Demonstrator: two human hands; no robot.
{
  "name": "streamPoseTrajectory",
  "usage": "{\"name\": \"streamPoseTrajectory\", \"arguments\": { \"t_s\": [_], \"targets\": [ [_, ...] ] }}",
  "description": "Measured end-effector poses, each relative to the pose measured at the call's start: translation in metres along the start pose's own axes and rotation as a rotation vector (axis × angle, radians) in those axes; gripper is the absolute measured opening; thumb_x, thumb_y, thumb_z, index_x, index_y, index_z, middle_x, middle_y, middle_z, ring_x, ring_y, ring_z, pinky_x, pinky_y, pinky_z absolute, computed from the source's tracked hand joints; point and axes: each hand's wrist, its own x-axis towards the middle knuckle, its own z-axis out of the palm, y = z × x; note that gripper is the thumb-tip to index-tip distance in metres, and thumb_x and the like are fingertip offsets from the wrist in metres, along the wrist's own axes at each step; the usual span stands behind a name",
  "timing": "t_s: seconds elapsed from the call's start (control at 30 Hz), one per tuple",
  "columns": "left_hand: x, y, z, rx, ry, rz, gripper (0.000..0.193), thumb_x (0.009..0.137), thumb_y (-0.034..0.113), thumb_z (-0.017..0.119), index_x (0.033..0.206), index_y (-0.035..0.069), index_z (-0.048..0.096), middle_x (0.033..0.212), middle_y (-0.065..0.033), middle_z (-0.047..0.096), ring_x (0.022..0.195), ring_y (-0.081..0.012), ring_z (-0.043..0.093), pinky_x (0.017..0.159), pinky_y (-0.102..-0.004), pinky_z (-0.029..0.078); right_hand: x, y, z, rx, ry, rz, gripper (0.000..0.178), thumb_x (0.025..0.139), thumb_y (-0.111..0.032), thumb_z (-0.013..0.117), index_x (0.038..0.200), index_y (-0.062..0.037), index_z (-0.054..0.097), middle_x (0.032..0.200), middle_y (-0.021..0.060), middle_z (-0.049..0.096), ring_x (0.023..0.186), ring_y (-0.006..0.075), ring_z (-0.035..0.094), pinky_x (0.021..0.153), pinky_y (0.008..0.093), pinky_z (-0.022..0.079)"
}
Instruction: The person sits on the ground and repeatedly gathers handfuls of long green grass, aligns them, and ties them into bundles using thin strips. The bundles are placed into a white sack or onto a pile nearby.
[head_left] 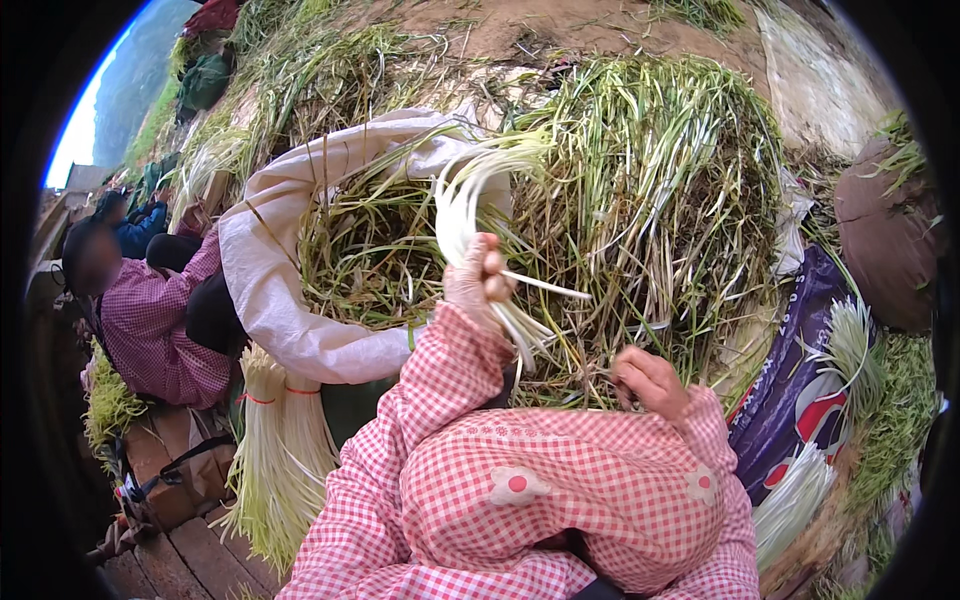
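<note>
My left hand [480,275] is closed around a small bunch of blanched chives [462,205], raised in front of the heap. Their white stalks curve up and right to pale green tips, while a few ends hang below my fist and one stalk juts out to the right. My right hand [652,384] rests low by my knee at the heap's near edge. Its fingers are curled in, and whatever they hold, if anything, is hidden. Beyond both hands spreads a large heap of loose green chives [650,190], mixed with brown, withered leaves.
A rolled-down white sack [262,270] full of leafy scraps stands left of the heap. Tied chive bundles [285,450] stand beside my left arm. On the right, small white bunches [795,505] lie by a purple printed sack [790,340]. Another person [165,315] sits at left.
</note>
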Motion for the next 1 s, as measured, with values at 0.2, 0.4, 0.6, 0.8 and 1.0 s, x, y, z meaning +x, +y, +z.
{"name": "streamPoseTrajectory", "arguments": {
  "t_s": [0.2, 0.4, 0.6, 0.8, 1.0],
  "targets": [
    [0.013, -0.011, -0.011, -0.091, -0.409, 0.037, 0.022, 0.090, 0.029, 0.048, 0.086, 0.010, 0.059, 0.055, 0.0032, 0.049, 0.034, -0.0067, 0.030, 0.034, -0.0215, 0.027, -0.008, -0.004, -0.016, -0.124, 0.316, 0.155, 0.005, 0.079, -0.009, 0.060, 0.078, -0.0041, 0.058, 0.072, 0.0049, 0.057, 0.062, 0.0098, 0.053, 0.057, 0.0252, 0.049],
    [0.007, -0.018, -0.004, -0.086, -0.437, 0.035, 0.017, 0.085, 0.025, 0.056, 0.082, 0.008, 0.058, 0.059, 0.0001, 0.055, 0.035, -0.0061, 0.037, 0.033, -0.0201, 0.030, 0.058, -0.025, 0.001, -0.092, 0.200, 0.064, 0.015, 0.085, -0.020, 0.055, 0.086, -0.0065, 0.061, 0.073, 0.0030, 0.059, 0.058, 0.0093, 0.054, 0.053, 0.0236, 0.049],
    [0.004, -0.024, 0.001, 0.087, -0.332, 0.062, 0.018, 0.083, 0.023, 0.061, 0.090, 0.007, 0.059, 0.067, -0.0033, 0.058, 0.038, -0.0064, 0.042, 0.033, -0.0186, 0.030, 0.066, -0.026, 0.028, -0.169, 0.216, -0.044, 0.011, 0.079, -0.010, 0.063, 0.077, -0.0012, 0.057, 0.066, 0.0012, 0.055, 0.060, 0.0062, 0.050, 0.053, 0.0227, 0.042],
    [0.005, -0.025, 0.000, 0.113, -0.376, 0.030, 0.018, 0.084, 0.022, 0.059, 0.090, 0.005, 0.059, 0.069, -0.0048, 0.060, 0.038, -0.0075, 0.045, 0.033, -0.0184, 0.031, 0.063, -0.014, 0.026, -0.337, 0.315, -0.169, 0.014, 0.077, -0.012, 0.065, 0.074, -0.0018, 0.055, 0.063, 0.0044, 0.055, 0.054, 0.0094, 0.051, 0.049, 0.0249, 0.042],
    [0.008, -0.026, -0.002, 0.044, -0.441, -0.070, 0.020, 0.086, 0.024, 0.055, 0.088, 0.005, 0.058, 0.068, -0.0059, 0.061, 0.039, -0.0085, 0.046, 0.034, -0.0184, 0.033, 0.062, -0.011, 0.033, -0.363, 0.324, -0.168, 0.014, 0.081, -0.015, 0.061, 0.081, -0.0030, 0.054, 0.060, 0.0055, 0.054, 0.052, 0.0127, 0.050, 0.048, 0.0274, 0.041]
  ]
}}
